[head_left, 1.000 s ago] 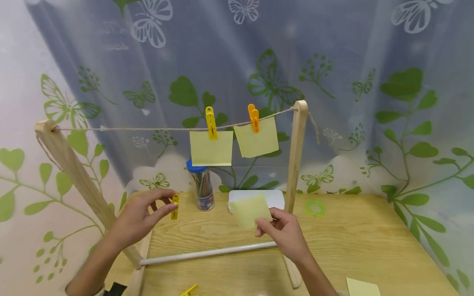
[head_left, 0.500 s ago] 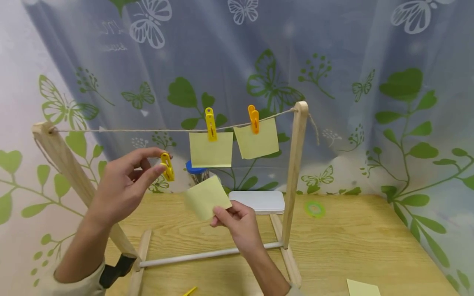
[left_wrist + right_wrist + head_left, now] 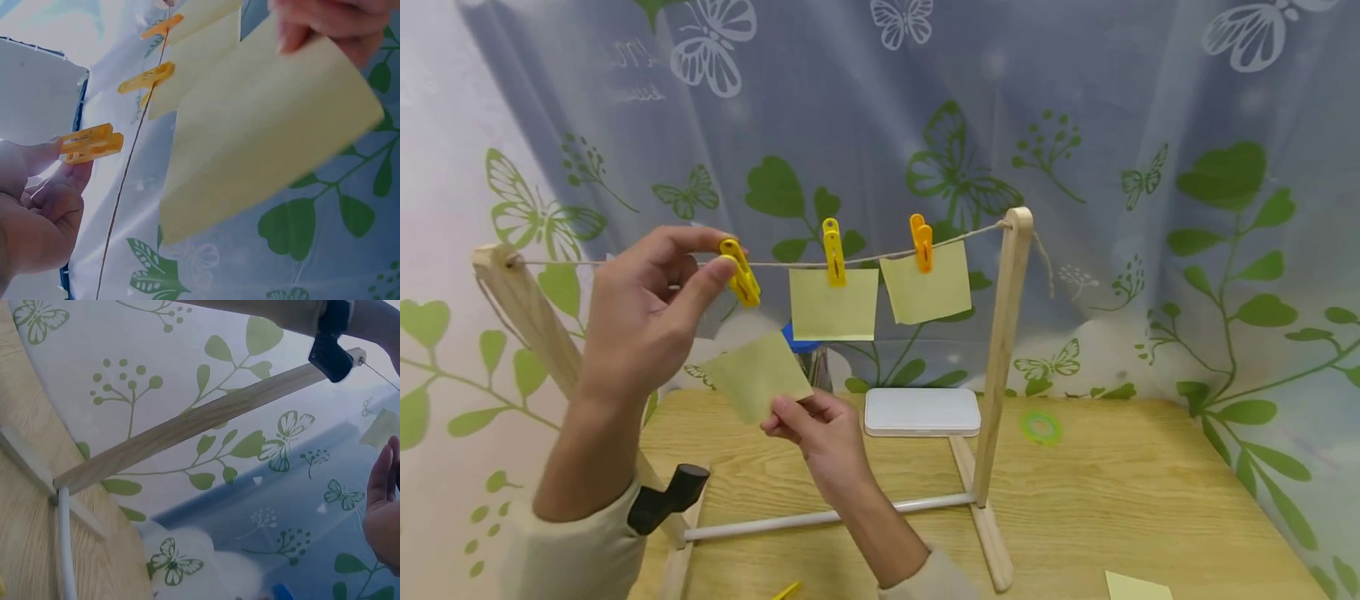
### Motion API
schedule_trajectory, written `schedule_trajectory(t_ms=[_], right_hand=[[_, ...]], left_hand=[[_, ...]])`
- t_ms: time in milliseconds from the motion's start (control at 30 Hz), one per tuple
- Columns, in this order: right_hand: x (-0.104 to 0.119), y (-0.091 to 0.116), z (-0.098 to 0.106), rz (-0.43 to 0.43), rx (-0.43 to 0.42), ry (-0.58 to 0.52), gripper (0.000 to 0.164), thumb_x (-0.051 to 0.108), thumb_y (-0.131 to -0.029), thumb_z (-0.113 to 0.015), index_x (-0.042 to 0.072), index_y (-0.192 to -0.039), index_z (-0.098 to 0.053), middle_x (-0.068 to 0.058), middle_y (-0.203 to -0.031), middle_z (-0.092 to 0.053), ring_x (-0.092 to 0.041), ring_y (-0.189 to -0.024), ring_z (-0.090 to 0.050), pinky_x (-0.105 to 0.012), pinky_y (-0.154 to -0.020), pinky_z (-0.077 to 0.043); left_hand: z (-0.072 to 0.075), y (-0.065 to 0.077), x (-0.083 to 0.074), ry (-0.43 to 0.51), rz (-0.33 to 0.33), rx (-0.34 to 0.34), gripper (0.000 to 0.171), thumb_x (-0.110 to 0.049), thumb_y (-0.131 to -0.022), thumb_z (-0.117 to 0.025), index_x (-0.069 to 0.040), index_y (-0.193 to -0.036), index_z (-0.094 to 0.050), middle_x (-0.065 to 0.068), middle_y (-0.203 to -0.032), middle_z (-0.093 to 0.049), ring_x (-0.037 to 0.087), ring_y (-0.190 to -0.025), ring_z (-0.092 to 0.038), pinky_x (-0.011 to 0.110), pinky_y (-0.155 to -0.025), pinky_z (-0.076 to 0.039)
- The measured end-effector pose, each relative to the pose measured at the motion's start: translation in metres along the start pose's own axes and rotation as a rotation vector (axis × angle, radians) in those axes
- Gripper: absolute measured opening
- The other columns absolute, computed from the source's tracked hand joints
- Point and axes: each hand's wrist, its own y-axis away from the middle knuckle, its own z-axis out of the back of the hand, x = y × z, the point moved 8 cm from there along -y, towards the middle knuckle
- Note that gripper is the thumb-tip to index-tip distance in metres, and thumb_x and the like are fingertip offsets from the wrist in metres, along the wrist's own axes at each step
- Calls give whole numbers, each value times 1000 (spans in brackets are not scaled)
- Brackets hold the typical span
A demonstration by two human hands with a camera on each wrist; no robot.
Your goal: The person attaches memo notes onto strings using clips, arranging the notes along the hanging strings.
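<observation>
My left hand (image 3: 643, 321) pinches a yellow clothespin (image 3: 741, 273) between thumb and fingers, close in front of the string (image 3: 775, 264). In the left wrist view that clothespin (image 3: 94, 144) stands apart from the string. Below it, my right hand (image 3: 823, 442) holds a pale yellow paper square (image 3: 760, 375) by its lower right corner, tilted. Two more paper squares hang from the string: one (image 3: 832, 308) under a yellow clothespin (image 3: 833, 252), the other (image 3: 928, 283) under an orange clothespin (image 3: 922, 243).
The string runs between two wooden posts (image 3: 1011, 333) joined low down by a white rod (image 3: 767, 527). Behind stand a white case (image 3: 922, 412) and a blue-lidded jar (image 3: 815, 362), partly hidden. A green ring (image 3: 1041, 427), another paper (image 3: 1135, 586) and a yellow clothespin (image 3: 787, 591) lie on the table.
My left hand has risen with the clothespin from near the tabletop to string height. The right hand has brought its paper square left and up, beneath the clothespin.
</observation>
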Motion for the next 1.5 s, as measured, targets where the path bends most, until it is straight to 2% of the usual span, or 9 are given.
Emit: schedule_trajectory(t_ms=[100,233,300,433,533,667,1033,1233,1500], right_hand=[[-2,-4,-8,-17,-7,-25,15,2,-90,-61,12,-81,-67,4,-73,-70,-7,-71,-67,-21,-74,-55],[-3,-10,-15,-37,-20,-61,17,-1,-90,-60,12,-80,-66,3,-75,-70,-7,-72,-68,-21,-75,-55],[-3,-13,-19,-42,-22,-80,19,-2,-90,-59,13,-80,-67,4,-75,-69,-6,-73,-68,-21,-75,-55],[-3,-20,-21,-39,-44,-107,25,-4,-91,-56,14,-79,-68,5,-72,-70,-5,-71,-67,-19,-75,-54],[-5,-24,-22,-42,-64,-127,25,-4,-91,-56,13,-80,-70,4,-71,-70,-6,-71,-67,-18,-73,-54],[-7,-29,-24,-56,-83,-150,16,-3,-90,-59,7,-85,-70,2,-74,-70,-8,-73,-68,-18,-74,-54],[-5,-39,-28,-41,-120,-189,19,-4,-90,-58,9,-83,-70,1,-76,-70,-8,-73,-67,-18,-74,-54],[0,-39,-29,-9,-119,-206,19,-3,-91,-57,9,-85,-70,1,-78,-69,-8,-74,-67,-17,-73,-53],[3,-37,-30,-20,-99,-204,24,-3,-93,-54,12,-82,-70,2,-78,-69,-7,-75,-66,-17,-74,-53]], left_hand=[[-1,-7,-1,44,8,7,16,-4,-90,-62,1,-105,-65,-18,-75,-62,-3,-50,-50,19,-44,-32],[-1,-14,-2,99,37,17,15,-3,-91,-59,2,-105,-63,-15,-96,-66,-3,-81,-68,13,-59,-44],[0,-17,-1,113,64,8,12,-3,-92,-58,-1,-103,-63,-13,-95,-66,-2,-81,-68,14,-54,-42],[-1,-23,1,129,111,7,8,-7,-93,-58,-7,-100,-62,-11,-95,-65,1,-49,-53,26,-37,-24],[-3,-26,5,114,142,20,8,-10,-94,-58,-6,-99,-62,-10,-94,-64,8,-36,-33,28,-35,-22],[-3,-24,11,41,191,46,14,-12,-94,-58,-1,-102,-62,-13,-93,-62,9,-34,-28,26,-34,-24],[-5,-18,22,-49,266,133,20,-16,-95,-58,-2,-108,-62,-16,-96,-59,-1,-64,-61,20,-50,-40],[-7,-16,22,-69,279,162,22,-20,-95,-58,-5,-111,-63,-3,-103,-62,-7,-77,-62,18,-60,-47],[-7,-16,21,-49,271,153,22,-19,-95,-58,-4,-111,-63,-4,-103,-62,-5,-78,-63,18,-59,-46]])
